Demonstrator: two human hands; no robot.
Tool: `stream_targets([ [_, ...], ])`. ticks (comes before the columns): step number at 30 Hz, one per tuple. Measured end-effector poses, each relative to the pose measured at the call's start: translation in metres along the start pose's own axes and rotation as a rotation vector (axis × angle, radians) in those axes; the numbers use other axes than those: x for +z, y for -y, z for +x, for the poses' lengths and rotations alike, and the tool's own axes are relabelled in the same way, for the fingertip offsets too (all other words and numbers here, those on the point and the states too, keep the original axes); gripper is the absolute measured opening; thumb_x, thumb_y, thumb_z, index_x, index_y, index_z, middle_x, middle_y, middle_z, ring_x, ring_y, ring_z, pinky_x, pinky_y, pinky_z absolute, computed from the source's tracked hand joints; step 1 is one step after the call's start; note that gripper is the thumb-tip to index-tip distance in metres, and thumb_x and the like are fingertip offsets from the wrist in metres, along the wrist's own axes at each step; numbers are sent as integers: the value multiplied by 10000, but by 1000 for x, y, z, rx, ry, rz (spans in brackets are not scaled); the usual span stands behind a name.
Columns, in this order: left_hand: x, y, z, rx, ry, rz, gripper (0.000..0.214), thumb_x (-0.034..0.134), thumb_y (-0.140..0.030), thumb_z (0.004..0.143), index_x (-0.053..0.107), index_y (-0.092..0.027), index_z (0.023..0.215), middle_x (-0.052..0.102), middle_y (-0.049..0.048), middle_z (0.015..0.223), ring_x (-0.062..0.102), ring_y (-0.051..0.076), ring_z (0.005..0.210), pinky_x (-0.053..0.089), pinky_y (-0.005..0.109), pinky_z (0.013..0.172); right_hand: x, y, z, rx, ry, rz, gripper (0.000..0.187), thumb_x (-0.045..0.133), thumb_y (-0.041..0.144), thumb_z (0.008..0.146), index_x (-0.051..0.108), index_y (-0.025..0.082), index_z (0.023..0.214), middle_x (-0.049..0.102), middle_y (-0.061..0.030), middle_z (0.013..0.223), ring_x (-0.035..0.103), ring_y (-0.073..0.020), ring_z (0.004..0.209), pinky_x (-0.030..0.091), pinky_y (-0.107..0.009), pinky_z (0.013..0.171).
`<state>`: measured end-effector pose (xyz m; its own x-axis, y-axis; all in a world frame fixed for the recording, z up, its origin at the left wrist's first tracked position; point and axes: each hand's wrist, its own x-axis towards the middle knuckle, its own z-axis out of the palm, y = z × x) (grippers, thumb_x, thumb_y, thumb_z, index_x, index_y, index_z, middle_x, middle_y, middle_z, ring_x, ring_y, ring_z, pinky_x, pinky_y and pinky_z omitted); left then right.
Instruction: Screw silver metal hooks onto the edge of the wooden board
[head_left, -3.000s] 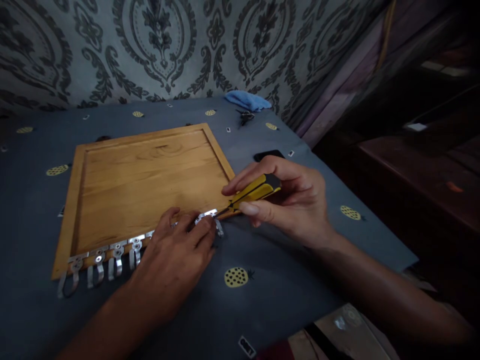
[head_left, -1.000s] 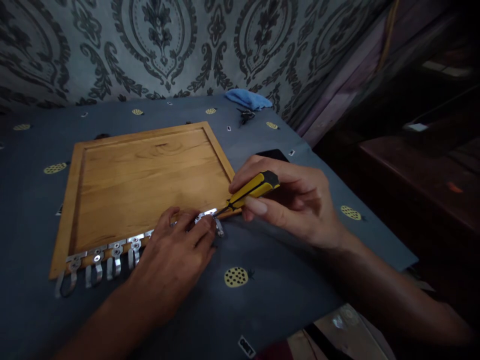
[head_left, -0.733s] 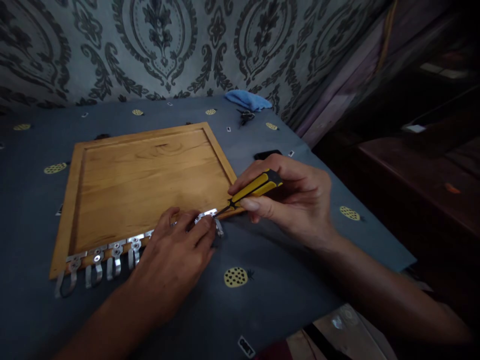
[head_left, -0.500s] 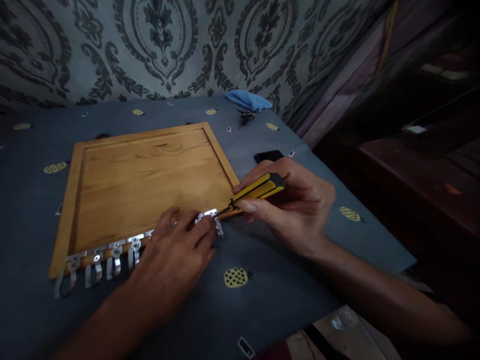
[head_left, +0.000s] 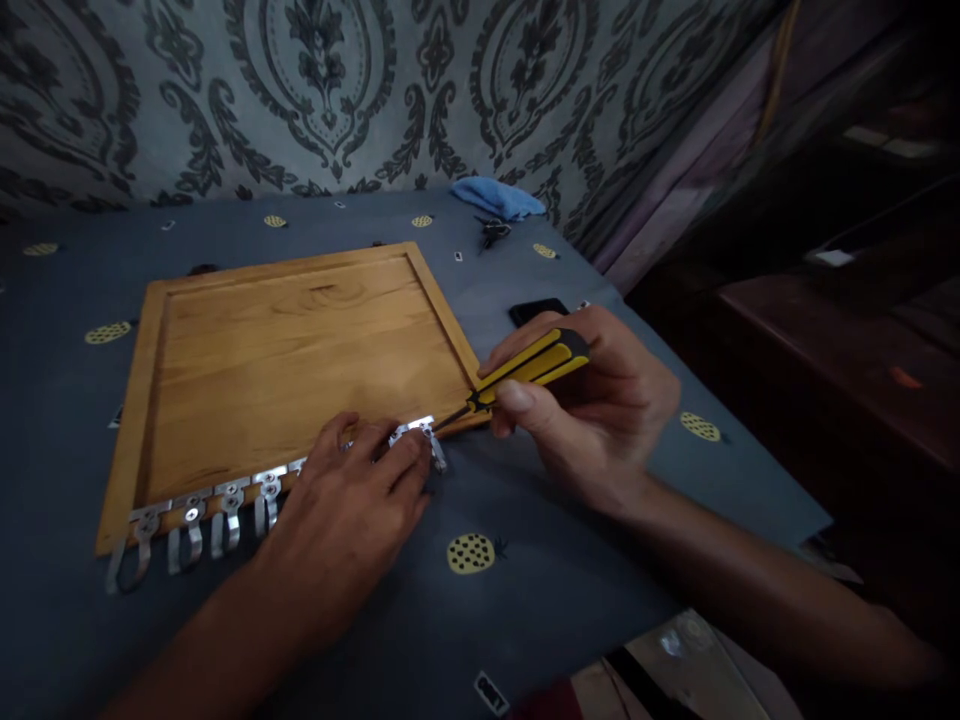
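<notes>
My right hand is closed around a yellow and black screwdriver. Its thin shaft slants down to the left, with the tip at the end of a silver metal hook rail. That rail runs along the near edge of a framed wooden board, its curved hooks hanging out over the cloth. Across the rail lies my left hand, fingers bent and pressing on it close to the screwdriver tip. The middle stretch of the rail is hidden under those fingers. Whether the tip sits in a screw is too small to tell.
A blue-grey tablecloth with pineapple prints covers the table. Behind the board lie a blue cloth and a small dark object. A black phone-like object is just beyond my right hand. Patterned fabric hangs at the back.
My right hand and the screwdriver have shifted slightly to the right, and more of the shaft shows. The left hand stays on the rail.
</notes>
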<state>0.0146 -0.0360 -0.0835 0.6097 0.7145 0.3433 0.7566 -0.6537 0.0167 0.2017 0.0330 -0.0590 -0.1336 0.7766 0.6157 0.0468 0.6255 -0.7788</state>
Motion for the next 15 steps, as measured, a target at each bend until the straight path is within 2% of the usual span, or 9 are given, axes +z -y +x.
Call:
stream_targets([
  [3,0,0,0,19,10,5,133,602,-177,938,732,-181,911,741,62,1114,639,290,1037,432,502,950,1,0,0,13,21,20,280,807,441,817,609,256,746,632,32,687,539,-103,470,449,-261,406],
  [8,-1,-1,1,-1,4,-5,156,608,-191,941,728,-139,1026,745,66,1105,644,289,1021,447,505,938,1,0,1,-8,55,57,235,800,388,834,624,258,748,651,33,674,573,-108,484,465,-251,416],
  [15,0,-1,0,-10,1,-21,204,596,-188,944,710,-108,1093,744,77,1107,644,300,1034,452,515,942,-2,1,0,-9,99,-61,285,828,411,798,613,239,722,645,26,664,595,-134,564,475,-284,498],
])
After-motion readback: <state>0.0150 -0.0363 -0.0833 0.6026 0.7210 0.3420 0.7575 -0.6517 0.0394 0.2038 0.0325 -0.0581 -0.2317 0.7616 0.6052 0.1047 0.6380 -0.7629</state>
